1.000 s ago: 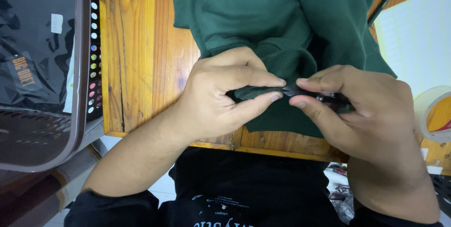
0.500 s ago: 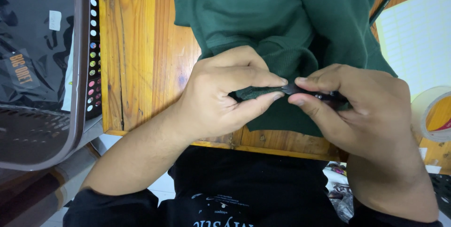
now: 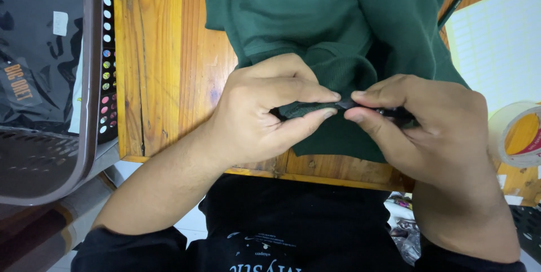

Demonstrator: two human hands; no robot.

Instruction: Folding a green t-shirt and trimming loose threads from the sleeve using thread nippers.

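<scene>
Nothing has shifted in the last second: your left hand [image 3: 265,114] and right hand [image 3: 420,128] stay pinched on the dark green garment's [image 3: 338,30] hem, at the worktop's [image 3: 163,69] near edge.

It looks like a small garment packing workroom: a wooden table [image 3: 169,80], a green sweatshirt [image 3: 315,18], a plastic laundry basket [image 3: 84,97] holding bagged clothes, and a tape roll [image 3: 515,134].

Single head view — looks steeply down, close over wooden table [image 3: 169,80] edge — no second view.
</scene>
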